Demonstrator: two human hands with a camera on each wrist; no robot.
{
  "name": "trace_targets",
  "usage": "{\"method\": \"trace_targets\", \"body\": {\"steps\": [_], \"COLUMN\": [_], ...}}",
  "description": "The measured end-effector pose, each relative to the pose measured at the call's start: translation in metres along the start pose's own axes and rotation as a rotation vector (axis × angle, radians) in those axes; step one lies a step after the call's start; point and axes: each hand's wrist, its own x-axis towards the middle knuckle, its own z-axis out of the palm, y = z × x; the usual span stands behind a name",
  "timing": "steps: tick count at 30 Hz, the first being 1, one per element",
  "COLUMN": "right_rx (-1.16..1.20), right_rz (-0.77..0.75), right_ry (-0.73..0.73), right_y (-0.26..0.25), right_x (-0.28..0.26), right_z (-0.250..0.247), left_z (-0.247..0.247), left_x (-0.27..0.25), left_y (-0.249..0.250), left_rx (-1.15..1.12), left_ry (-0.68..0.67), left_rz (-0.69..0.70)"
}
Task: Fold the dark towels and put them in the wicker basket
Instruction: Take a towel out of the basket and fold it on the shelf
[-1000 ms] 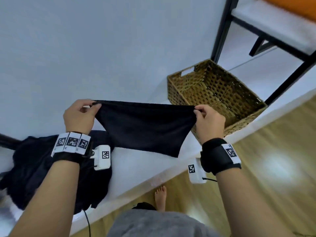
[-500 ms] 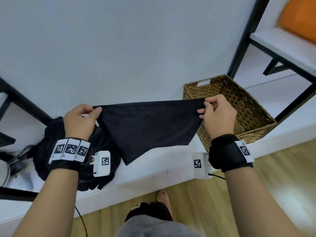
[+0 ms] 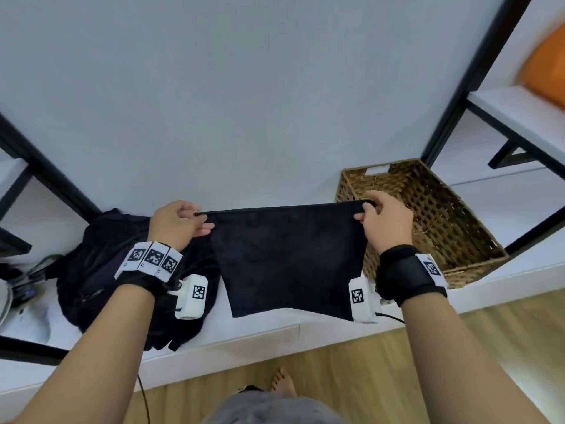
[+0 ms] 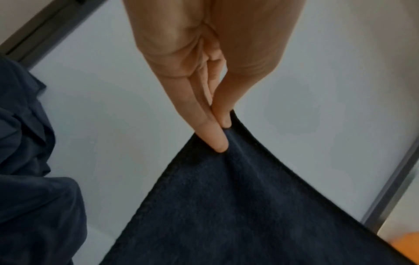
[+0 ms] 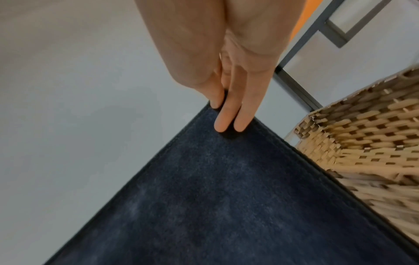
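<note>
Since half a second ago, both hands have spread the dark towel [image 3: 289,261] wider, so it now hangs as a flat sheet with both lower corners showing, above the white shelf [image 3: 250,335]. Her left hand [image 3: 175,223] pinches the top left corner between thumb and fingers [image 4: 214,136]; the right hand [image 3: 386,220] pinches the top right corner the same way. Just behind the right hand stands the wicker basket [image 3: 428,215] on the shelf. Left of the towel lies a heap of dark cloth [image 3: 94,276], under the left wrist.
</note>
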Motion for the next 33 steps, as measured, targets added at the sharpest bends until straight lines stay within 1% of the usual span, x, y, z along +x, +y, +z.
{"method": "trace_targets", "body": {"steps": [2, 4, 8, 10, 13, 17, 19, 22, 25, 28, 30, 33], "right_rx": [-0.028, -0.019, 0.01, 0.03, 0.039, 0.029, -0.009, -0.085, -0.164, -0.253, -0.294, -0.335], "right_rz": [-0.021, -0.026, -0.053, -0.061, -0.074, -0.049, 0.005, 0.113, 0.229, 0.29, 0.328, 0.364], "right_ry": [-0.029, -0.018, 0.066, 0.075, 0.079, 0.056, 0.005, -0.112, -0.249, -0.372, -0.422, -0.456], "right_y": [-0.005, -0.011, -0.02, -0.019, -0.011, 0.018, 0.04, 0.08, 0.119, 0.152, 0.167, 0.181], "right_x": [0.017, 0.032, 0.055, 0.06, 0.058, 0.037, 0.019, -0.013, -0.049, -0.08, -0.095, -0.109], "right_z": [0.004, 0.006, 0.01, 0.012, 0.017, 0.027, 0.032, 0.04, 0.046, 0.049, 0.051, 0.052], "left_z": [0.006, 0.01, 0.017, 0.019, 0.022, 0.028, 0.031, 0.037, 0.047, 0.056, 0.058, 0.062], "left_x": [0.014, 0.026, 0.037, 0.037, 0.032, 0.018, 0.008, -0.013, -0.034, -0.053, -0.063, -0.073], "left_y": [0.003, 0.013, 0.038, 0.04, 0.028, -0.007, -0.032, -0.077, -0.122, -0.161, -0.181, -0.201], "left_rx": [0.079, 0.15, 0.36, 0.396, 0.459, 0.56, 0.606, 0.666, 0.776, 0.881, 0.901, 0.909], "left_ry": [-0.016, -0.003, 0.134, 0.165, 0.143, 0.055, 0.002, -0.085, -0.211, -0.338, -0.372, -0.41], "left_rz": [0.02, 0.078, 0.242, 0.304, 0.318, 0.309, 0.28, 0.203, 0.086, -0.031, -0.075, -0.102]}}
